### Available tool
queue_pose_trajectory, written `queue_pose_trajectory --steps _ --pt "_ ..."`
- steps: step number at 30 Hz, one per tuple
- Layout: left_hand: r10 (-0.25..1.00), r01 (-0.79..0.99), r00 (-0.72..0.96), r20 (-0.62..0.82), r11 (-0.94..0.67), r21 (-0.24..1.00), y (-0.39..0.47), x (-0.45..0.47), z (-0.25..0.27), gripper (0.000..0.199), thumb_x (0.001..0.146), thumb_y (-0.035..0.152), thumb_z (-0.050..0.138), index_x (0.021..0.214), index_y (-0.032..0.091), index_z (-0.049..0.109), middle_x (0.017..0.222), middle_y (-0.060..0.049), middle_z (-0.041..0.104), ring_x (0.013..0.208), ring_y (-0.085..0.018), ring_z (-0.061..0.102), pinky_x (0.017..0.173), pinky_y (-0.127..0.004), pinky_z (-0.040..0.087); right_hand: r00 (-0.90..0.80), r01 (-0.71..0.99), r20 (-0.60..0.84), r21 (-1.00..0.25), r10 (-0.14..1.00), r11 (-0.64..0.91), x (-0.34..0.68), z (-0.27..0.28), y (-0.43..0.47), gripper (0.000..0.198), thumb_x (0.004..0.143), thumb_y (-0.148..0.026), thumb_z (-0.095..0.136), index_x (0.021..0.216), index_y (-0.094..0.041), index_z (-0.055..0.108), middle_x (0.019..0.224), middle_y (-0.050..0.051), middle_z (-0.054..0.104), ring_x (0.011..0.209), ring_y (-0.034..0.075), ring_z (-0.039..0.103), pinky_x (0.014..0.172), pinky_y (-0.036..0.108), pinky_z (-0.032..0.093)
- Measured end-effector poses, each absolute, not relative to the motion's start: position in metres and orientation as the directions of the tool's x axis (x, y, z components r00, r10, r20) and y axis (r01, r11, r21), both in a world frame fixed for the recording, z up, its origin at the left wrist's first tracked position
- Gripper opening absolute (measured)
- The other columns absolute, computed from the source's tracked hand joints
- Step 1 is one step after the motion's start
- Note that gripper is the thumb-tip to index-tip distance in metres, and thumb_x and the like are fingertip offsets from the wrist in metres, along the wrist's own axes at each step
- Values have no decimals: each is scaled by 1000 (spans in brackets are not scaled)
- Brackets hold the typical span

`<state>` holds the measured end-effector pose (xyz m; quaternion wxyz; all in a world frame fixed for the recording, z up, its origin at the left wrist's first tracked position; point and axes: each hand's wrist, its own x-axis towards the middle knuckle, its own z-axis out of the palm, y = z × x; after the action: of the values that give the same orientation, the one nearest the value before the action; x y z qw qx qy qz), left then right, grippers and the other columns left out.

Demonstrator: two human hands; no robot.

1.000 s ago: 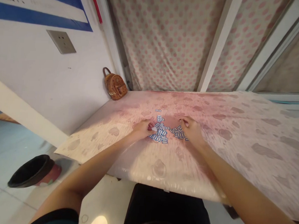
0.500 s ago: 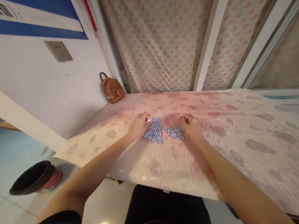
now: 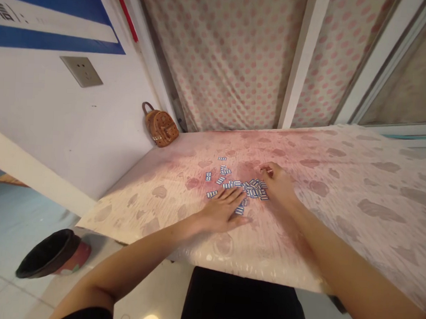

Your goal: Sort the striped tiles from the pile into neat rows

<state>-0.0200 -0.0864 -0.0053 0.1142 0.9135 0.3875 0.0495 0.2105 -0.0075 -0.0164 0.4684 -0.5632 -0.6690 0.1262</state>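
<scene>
Small white-and-blue rectangular pieces (image 3: 255, 187) lie in a loose heap on the patterned tablecloth (image 3: 283, 248). My left hand (image 3: 222, 208) lies flat on the left part of the heap, fingers stretched out, covering some pieces. Just beyond its fingertips more pieces spread toward the right. My right hand (image 3: 278, 183) rests at the heap's right edge with its fingers curled and the fingertips together; whatever they may hold cannot be made out. A few stray pieces (image 3: 208, 176) lie left of the heap, and a short row (image 3: 222, 158) sits farther back.
A small brown backpack-shaped bag (image 3: 161, 127) stands at the table's back left corner against the wall. Behind the table hangs a dotted curtain (image 3: 233, 59). A dark-rimmed bin (image 3: 53, 255) is on the floor at the left.
My left hand has moved nearer and to the right, from curled at the heap's left to flat on it. Pieces there have shifted right, with strays left behind. My right hand has hardly moved.
</scene>
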Motion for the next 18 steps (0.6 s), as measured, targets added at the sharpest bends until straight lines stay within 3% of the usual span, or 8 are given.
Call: queue_pose_trajectory --steps 3,8,14,18 --pt "713 697 700 -28 -674 244 -82 -25 -3 77 92 70 23 156 28 14 163 -2 9 151 -23 3 123 -46 4 80 632 465 -708 882 316 210 -15 -11 20 86 -25 49 95 -18 66 90 7 69 77 19 63 67 29 44" --pt "850 837 525 -37 -508 202 -76 -53 -5 75 92 70 22 156 29 15 163 -2 5 151 -26 0 123 -50 2 104 629 424 -729 900 271 212 -14 -11 21 86 -27 49 96 -19 65 91 6 69 76 20 63 64 28 42" --pt "758 724 652 20 -630 282 -43 -36 -5 66 95 64 22 154 35 19 163 0 12 151 -23 5 123 -48 4 88 607 449 -732 889 310 212 -15 -10 22 87 -30 50 98 -19 65 91 6 69 77 20 64 66 29 44" --pt "862 823 506 22 -490 287 2 -28 -8 70 94 65 24 153 27 25 162 -7 16 150 -27 10 121 -53 9 92 594 424 -749 901 292 215 -16 -11 23 87 -32 49 99 -19 65 91 6 69 76 20 64 66 29 46"
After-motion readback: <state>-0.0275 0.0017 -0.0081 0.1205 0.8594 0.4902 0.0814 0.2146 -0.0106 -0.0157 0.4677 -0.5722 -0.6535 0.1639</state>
